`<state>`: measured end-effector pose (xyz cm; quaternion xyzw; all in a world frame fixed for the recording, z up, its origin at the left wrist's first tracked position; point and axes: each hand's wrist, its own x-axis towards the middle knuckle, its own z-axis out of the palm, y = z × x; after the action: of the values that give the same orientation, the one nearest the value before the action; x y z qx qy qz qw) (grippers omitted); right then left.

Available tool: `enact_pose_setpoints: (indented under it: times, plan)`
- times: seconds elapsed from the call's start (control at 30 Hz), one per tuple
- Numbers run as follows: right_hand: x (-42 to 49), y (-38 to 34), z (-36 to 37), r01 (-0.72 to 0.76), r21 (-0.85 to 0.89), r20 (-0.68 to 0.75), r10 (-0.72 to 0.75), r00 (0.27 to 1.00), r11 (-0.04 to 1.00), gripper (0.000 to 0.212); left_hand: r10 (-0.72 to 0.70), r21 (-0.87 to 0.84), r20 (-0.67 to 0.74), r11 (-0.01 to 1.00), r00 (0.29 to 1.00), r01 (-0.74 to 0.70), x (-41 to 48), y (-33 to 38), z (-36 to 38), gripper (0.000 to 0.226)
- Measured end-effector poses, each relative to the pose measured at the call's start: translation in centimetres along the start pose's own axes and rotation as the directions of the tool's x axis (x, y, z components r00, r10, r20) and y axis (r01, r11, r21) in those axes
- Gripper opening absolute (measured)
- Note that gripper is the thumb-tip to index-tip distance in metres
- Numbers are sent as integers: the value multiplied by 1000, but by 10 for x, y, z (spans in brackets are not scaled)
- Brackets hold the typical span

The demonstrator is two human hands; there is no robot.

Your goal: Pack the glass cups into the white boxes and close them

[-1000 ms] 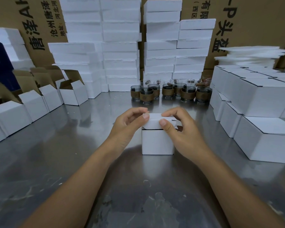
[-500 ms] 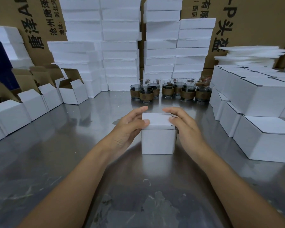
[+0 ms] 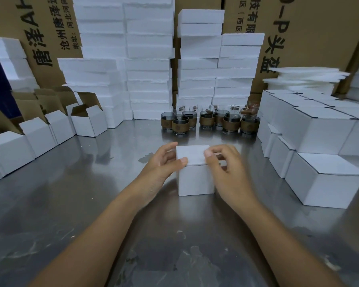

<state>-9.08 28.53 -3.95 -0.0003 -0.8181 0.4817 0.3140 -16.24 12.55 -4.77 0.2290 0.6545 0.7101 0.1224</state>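
Observation:
A small white box (image 3: 195, 181) stands in the middle of the steel table (image 3: 87, 195) with its lid down flat. My left hand (image 3: 162, 164) holds its left top corner, thumb on the front edge of the lid and fingers behind the left side. My right hand (image 3: 226, 168) is curled over the right edge of the lid, one fingertip on top; it is slightly blurred. Several glass cups (image 3: 207, 120) with brown sleeves stand in a cluster behind the box. The box's contents are hidden.
Open white boxes (image 3: 89, 123) with raised brown flaps line the left side. Closed white boxes (image 3: 323, 177) are stacked at the right. Tall stacks of white foam blocks (image 3: 149, 59) and brown cartons fill the back.
The lid went from being tucked in to lying flat. Both hands opened against the box sides, then curled onto the lid's edges again; the right hand shifted slightly.

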Motion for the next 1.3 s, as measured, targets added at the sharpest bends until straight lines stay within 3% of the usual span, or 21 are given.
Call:
enact_pose_setpoints:
  times: [0.17,0.3,0.37,0.57,0.7,1.0,1.3]
  plan:
    - [-14,-5,7,0,-173,140,25,990,985,64,-3,25,-21,1000,1000,4,2,-2,-1,77]
    - [-22,-12,22,-80,-275,14,87,996,958,90,34,1,-33,999,999,-34,1,-3,2,65]
    - [-24,-14,25,-108,-265,-47,99,994,958,90,27,-28,-21,999,999,-28,-2,1,4,54]
    - [-26,-27,-13,-78,-75,-93,71,993,994,80,-13,-160,-23,987,1000,9,-5,9,3,58]
    - [-22,-48,-77,-2,-64,-276,-16,961,998,76,-16,-151,-39,989,999,10,-5,8,2,41]
    - [-11,-20,-174,-81,-255,-463,-48,885,964,77,-5,-124,-59,992,998,-3,-11,5,6,34]
    - [-2,9,-184,-168,-309,-462,6,887,936,81,-7,-96,-109,995,994,-4,-15,5,10,15]
